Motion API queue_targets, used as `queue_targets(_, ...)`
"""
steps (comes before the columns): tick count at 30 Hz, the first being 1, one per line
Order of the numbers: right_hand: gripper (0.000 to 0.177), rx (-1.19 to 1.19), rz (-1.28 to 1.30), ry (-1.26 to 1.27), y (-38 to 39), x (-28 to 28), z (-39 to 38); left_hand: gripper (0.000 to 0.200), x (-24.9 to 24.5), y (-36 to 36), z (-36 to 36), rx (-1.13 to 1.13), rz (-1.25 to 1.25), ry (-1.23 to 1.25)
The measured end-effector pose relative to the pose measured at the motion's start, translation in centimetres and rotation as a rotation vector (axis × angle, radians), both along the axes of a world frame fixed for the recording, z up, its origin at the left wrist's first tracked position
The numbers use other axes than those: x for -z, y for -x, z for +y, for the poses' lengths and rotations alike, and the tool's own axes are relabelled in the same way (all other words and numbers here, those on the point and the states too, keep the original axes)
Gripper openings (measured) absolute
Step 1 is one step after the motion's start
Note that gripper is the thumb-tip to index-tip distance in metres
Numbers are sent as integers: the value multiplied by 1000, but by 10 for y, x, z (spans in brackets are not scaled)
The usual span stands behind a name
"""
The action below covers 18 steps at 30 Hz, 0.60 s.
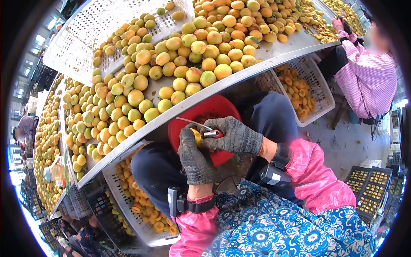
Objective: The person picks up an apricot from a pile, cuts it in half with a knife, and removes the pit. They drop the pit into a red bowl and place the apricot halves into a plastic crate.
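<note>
My left hand (196, 162), in a grey knitted glove, has its fingers closed around a yellow apricot (197, 136), which shows only in part between the two hands. In the same kind of glove, my right hand (238, 136) grips a knife (215, 133) with a red and silver handle. Its thin blade points up and left, past the apricot's upper side. Both hands are over a red basin (219, 108) between my knees, and the basin's dark inside is mostly hidden behind them.
A metal-edged table (280, 55) heaped with whole apricots (188, 51) runs across in front. Under it stand white crates of halved apricots, one at right (329, 103) and one at left (150, 240). A person in pink checks (366, 81) sits at right; black trays (369, 188) stand lower right.
</note>
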State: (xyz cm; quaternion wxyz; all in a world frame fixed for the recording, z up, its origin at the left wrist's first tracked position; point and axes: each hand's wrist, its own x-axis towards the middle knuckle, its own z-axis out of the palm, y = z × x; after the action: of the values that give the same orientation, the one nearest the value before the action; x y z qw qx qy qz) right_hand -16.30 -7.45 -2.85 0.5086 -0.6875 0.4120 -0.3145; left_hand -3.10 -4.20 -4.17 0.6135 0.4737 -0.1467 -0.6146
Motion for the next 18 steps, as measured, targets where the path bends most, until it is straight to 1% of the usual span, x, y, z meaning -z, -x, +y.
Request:
queue_targets(1, 32, -3, -4, 4, -1, -3, 2, 36, -1, -3, -2, -20, 25, 4)
queue_targets(2, 30, 72, -89, -239, 0, -8, 5, 41, 12, -8, -4, 8, -147, 24)
queue_targets(3, 28, 146, -173, -481, 1, -11, 5, 41, 17, -11, -2, 6, -149, 29)
queue_targets(4, 25, 130, -94, -90, -1, -10, 0, 39, 9, -11, -1, -43, -20, 0)
queue_targets(5, 25, 127, -97, -89, 1, -12, 2, 38, 5, -12, 0, -92, 109, -31)
queue_targets(7, 19, 120, 43, -146, 2, -24, 9, 38, 13, -14, 0, -103, 112, -47)
queue_targets(8, 20, 100, -72, -162, -1, -24, 13, 39, 15, -12, 1, -106, 147, -36)
queue_targets(9, 20, 102, -71, -161, -4, -24, 16, 39, 15, -7, 1, -107, 183, -25)
queue_targets(10, 21, 137, -37, -99, -8, -24, 19, 39, -2, 0, 5, -97, 215, -39)
queue_targets(11, 23, 171, -4, -36, -11, -23, 21, 39, -3, 3, 7, -96, 217, -35)
queue_targets(12, 25, 231, -25, -31, -13, -18, 22, 39, -4, 4, 8, -87, 190, -2)
queue_targets(13, 25, 227, -29, -27, -17, -18, 25, 39, -5, 3, 10, -80, 160, 30)
queue_targets(15, 27, 281, -154, -53, -23, -20, 32, 39, -12, 0, 13, -74, 139, 40)
queue_targets(17, 26, 304, -178, -23, -31, -18, 31, 41, -23, -1, 14, -77, -56, 142)
queue_targets(18, 24, 321, -195, -59, -34, -19, 31, 41, -29, -2, 15, -38, -222, 164)
